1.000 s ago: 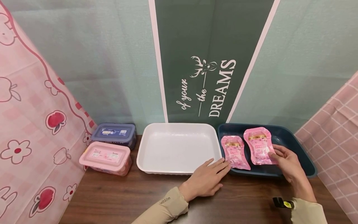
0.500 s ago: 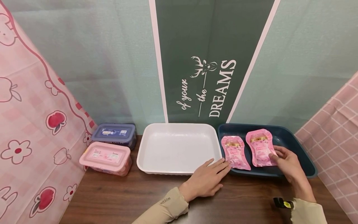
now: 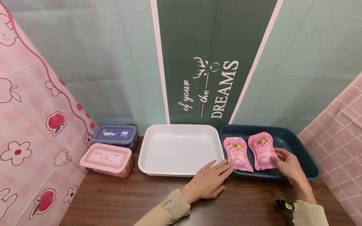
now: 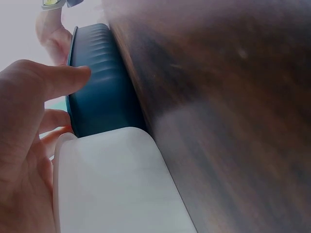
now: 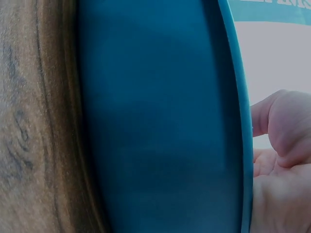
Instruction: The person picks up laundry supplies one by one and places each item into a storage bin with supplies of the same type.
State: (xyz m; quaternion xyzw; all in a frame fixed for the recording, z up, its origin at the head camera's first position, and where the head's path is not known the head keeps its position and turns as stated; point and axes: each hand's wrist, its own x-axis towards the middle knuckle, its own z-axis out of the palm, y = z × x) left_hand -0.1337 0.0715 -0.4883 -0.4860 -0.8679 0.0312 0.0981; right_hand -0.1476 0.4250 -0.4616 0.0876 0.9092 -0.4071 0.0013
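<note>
Two pink foil pouches lie side by side in the dark blue tray (image 3: 306, 153). My right hand (image 3: 290, 166) pinches the right-hand pouch (image 3: 262, 150) by its lower right edge, thumb on top; in the right wrist view the tray wall hides those fingertips. The left-hand pouch (image 3: 237, 153) leans slightly, its lower end near the tray's front rim. My left hand (image 3: 207, 180) reaches across the front corner of the white tray (image 3: 181, 152), fingers straight, fingertips touching that pouch's lower left edge. In the left wrist view its thumb (image 4: 68, 80) lies beside the blue tray's outer wall.
Left of the white tray stand two lidded tubs, a pink one (image 3: 107, 158) in front of a blue one (image 3: 115, 135). The trays sit close together on a brown wooden table (image 3: 135, 197). Patterned cloths (image 3: 198, 31) hang behind and at both sides.
The right-hand pouch has shifted a little towards me, first right, then slightly back left, with my right hand holding its edge. My left hand and the left-hand pouch stay in place.
</note>
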